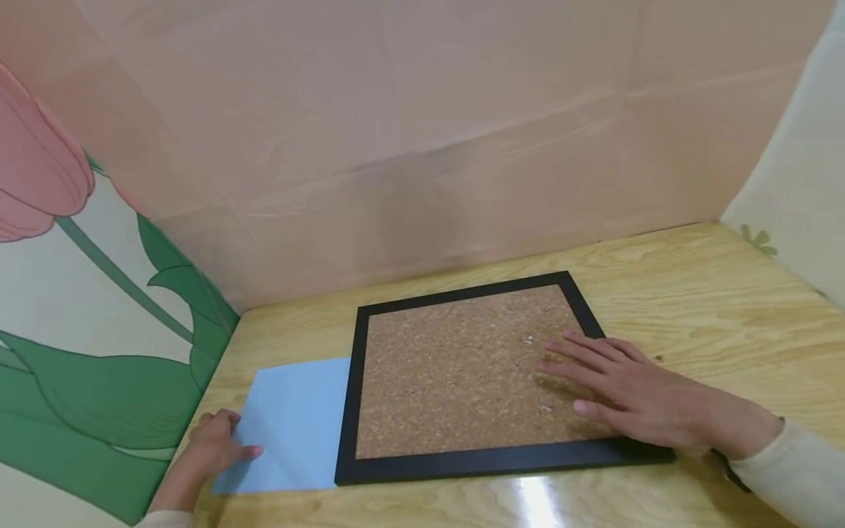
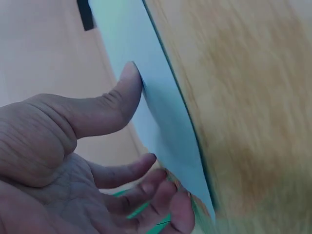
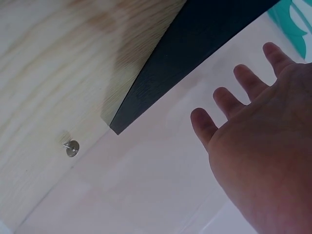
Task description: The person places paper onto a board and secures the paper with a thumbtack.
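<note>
Far left, white wall covering [image 1: 152,293] printed with a big pink tulip [image 1: 39,161], green stem and leaves. Next, left hand [image 1: 214,444] at the left edge of a flat light-blue rectangular paper sheet [image 1: 297,425]; thumb out over the sheet, other fingers loosely bent and apart from it, no grip seen. Sheet lies on a pale yellow wood-grain tabletop [image 1: 713,308]; its right edge meets the frame, can't tell if tucked under. Middle: brown cork board [image 1: 455,374] in a black rectangular frame [image 1: 488,463], lying flat; two small shiny bits [image 1: 528,339] on the cork's right half, too small to identify. Behind, creased pinkish-beige wall covering [image 1: 396,110], soft shadow low on it. In front, a white glare streak [image 1: 538,502] on the tabletop. Right hand [image 1: 634,392] over the board's lower right part, fingers spread and straight, holding nothing; contact unclear. Right wrist view: silver round-headed metal thumbtack [image 3: 73,148] on the tabletop near a frame corner. Far right, off-white wall covering [image 1: 792,169] with a green flower print [image 1: 759,240] low down.
</note>
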### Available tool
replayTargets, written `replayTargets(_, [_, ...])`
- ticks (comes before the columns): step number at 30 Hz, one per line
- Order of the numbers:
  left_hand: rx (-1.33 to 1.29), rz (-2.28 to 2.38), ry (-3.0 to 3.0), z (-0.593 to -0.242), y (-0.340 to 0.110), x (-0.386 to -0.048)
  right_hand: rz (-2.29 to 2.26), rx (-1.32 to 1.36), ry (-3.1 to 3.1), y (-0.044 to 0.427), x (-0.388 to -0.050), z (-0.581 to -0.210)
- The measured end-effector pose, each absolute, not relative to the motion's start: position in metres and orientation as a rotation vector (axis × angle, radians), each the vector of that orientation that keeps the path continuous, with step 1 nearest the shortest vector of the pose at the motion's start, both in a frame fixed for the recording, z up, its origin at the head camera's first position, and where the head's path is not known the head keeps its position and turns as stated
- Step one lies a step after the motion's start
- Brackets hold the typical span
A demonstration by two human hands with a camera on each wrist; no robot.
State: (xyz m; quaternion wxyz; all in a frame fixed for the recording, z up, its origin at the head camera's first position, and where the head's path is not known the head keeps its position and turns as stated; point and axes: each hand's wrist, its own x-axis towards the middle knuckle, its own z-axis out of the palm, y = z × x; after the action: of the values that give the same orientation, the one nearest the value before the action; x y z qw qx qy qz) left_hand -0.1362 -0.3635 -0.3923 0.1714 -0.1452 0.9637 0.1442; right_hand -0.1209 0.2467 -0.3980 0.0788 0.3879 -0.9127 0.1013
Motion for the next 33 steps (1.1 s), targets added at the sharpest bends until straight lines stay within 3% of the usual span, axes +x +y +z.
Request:
replayTargets(26, [-0.338, 0.838, 2.807, -0.392, -0.386, -0.119, 0.458, 1.133, -2.785, 0.247, -0.12, -0.401])
replayTargets(33, [-0.512, 1.163, 2.79, -0.374, -0.39, -0.11, 0.438, 1.125, -2.785, 0.247, -0.12, -0.4])
